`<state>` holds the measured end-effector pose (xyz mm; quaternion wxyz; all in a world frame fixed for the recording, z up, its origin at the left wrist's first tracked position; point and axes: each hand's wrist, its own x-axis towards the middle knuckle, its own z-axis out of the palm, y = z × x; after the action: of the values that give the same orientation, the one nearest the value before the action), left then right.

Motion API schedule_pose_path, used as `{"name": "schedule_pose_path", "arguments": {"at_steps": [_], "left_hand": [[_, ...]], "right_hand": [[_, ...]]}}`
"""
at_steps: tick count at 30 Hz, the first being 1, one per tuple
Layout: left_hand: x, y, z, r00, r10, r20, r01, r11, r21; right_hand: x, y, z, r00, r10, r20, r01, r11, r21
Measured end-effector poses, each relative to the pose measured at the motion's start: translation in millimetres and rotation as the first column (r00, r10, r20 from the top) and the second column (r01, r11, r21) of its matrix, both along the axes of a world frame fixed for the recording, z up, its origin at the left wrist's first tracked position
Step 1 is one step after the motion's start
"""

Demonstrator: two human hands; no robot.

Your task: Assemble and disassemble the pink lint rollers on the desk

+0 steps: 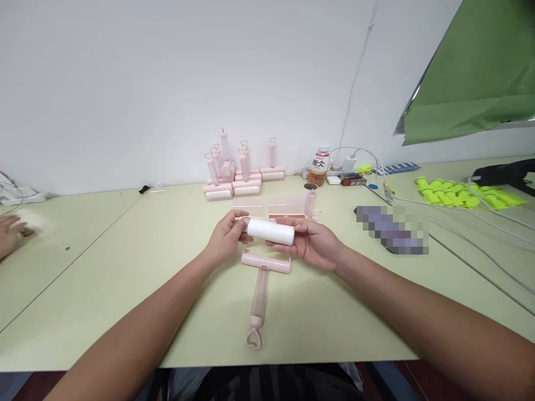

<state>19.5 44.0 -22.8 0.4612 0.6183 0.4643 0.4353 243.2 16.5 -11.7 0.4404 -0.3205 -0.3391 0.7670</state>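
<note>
A white lint-roller refill (271,231) is held above the table between both hands, tilted slightly down to the right. My left hand (228,236) pinches its left end with thumb and fingers. My right hand (315,242) grips the right end, fingers beneath it and thumb along the side. Just below, a pink lint roller frame (266,262) lies on the table, its clear handle (259,292) pointing toward me and ending in a heart-shaped loop (253,338). Behind my hands lie a clear cover (247,210) and another pink lint roller (310,203), partly hidden.
Several pink lint rollers (246,184) stand by the wall, with a labelled bottle (320,166) to their right. Cables, yellow pieces (451,191) and a blurred-out object (390,229) occupy the right side. Another person's hand (9,234) is at the far left.
</note>
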Motion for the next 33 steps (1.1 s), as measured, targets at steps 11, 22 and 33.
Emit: {"name": "schedule_pose_path", "arguments": {"at_steps": [11, 22, 33], "left_hand": [[-25.2, 26.4, -20.3, 0.782, 0.116, -0.612, -0.017, 0.986, 0.165], [-23.3, 36.9, -18.2, 0.681, 0.344, -0.647, -0.200, 0.937, 0.288], [6.7, -2.1, 6.4, 1.000, -0.010, -0.012, 0.011, 1.000, 0.021]], "right_hand": [[0.1, 1.9, 0.0, 0.997, -0.069, 0.040, 0.068, 0.997, 0.029], [-2.2, 4.6, -4.5, 0.995, -0.098, 0.028, 0.098, 0.995, -0.007], [-9.3, -1.0, -4.9, 0.985, -0.171, -0.026, 0.172, 0.982, 0.078]]}}
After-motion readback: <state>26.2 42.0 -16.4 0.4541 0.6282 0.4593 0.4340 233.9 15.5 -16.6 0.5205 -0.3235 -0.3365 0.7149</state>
